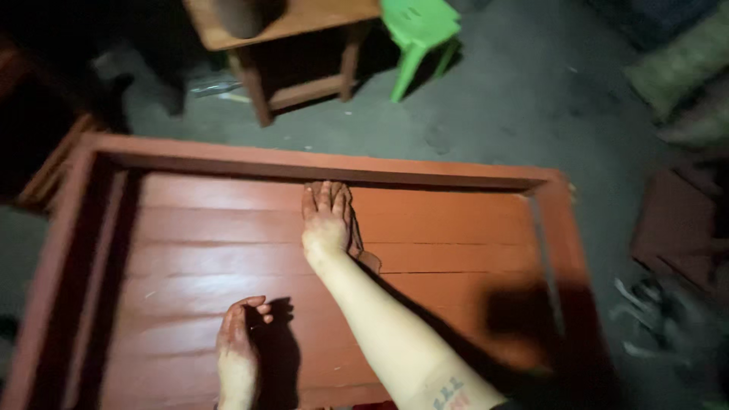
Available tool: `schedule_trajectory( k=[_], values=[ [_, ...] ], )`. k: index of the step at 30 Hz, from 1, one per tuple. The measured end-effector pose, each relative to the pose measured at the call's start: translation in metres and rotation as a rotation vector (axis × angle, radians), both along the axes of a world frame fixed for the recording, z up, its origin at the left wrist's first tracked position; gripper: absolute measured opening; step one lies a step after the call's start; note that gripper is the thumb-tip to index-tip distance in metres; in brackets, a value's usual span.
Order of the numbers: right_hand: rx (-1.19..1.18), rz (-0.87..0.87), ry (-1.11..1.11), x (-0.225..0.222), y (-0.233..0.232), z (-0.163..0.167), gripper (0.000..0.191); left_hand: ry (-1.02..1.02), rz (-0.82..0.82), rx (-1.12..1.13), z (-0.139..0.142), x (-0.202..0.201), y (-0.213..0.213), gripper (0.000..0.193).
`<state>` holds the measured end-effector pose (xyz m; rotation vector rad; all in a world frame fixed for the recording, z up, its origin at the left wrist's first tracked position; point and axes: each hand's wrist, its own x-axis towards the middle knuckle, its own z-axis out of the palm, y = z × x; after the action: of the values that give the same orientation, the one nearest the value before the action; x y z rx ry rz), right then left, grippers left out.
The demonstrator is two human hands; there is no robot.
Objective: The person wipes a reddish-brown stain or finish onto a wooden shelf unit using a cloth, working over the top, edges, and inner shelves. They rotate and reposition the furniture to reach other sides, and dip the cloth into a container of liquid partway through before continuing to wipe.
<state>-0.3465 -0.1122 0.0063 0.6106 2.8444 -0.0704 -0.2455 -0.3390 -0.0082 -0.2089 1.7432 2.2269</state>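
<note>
Dim concrete floor [531, 99] surrounds a red-painted wooden panel [456, 220] with a raised frame. Right hand [327, 216] presses flat, fingers together, against the far rail, a rag apparently beneath it; left hand [238, 345] rests loosely curled on the boards. Best rubbed along the grain, with steady pressure.

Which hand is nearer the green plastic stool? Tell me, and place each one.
Right. The right hand lies flat at the far inner edge of the red wooden frame, below-left of the green plastic stool. The left hand rests much nearer the person, farther from it.
</note>
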Motion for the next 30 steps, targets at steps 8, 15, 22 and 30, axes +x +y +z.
schedule_trajectory(
  k=[8,15,22,30],
  values=[
    [0.024,0.194,0.181,-0.076,-0.110,-0.007,0.065,-0.065,0.173,0.012,-0.011,-0.007,-0.075,0.041],
    [-0.027,0.291,0.408,-0.120,-0.172,-0.013,0.062,0.014,0.193,-0.130,-0.007,-0.022,-0.120,0.044],
    [0.088,0.598,0.286,-0.149,-0.188,-0.001,0.035,-0.086,0.253,0.028,-0.015,-0.031,-0.130,0.043],
    [-0.204,0.866,0.272,-0.171,-0.156,0.013,0.047,-0.070,0.238,-0.076,-0.013,-0.027,-0.130,0.043]
  ],
)
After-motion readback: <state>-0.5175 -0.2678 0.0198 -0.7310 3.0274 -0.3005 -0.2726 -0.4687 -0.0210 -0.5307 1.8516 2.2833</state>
